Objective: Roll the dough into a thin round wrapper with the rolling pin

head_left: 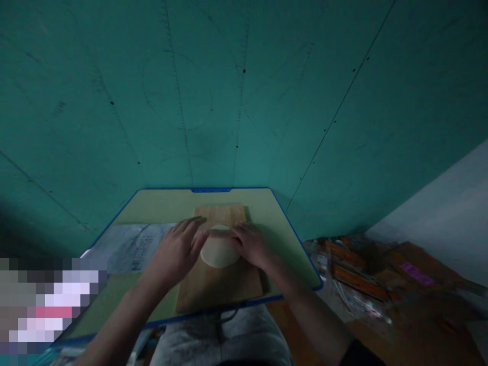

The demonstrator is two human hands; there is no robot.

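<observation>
A flat round sheet of pale dough lies on a wooden board. Across its upper part runs a short wooden rolling pin. My left hand is at the pin's left end, its fingers stretched forward and its thumb against the pin. The right end is under the fingers of my right hand, which are bent over it. Both pin ends are hidden by the hands.
The board rests on a pale green folding table with a blue rim, against a green wall. A printed plastic sheet lies at the left. Cardboard and plastic wrapping cover the floor to the right.
</observation>
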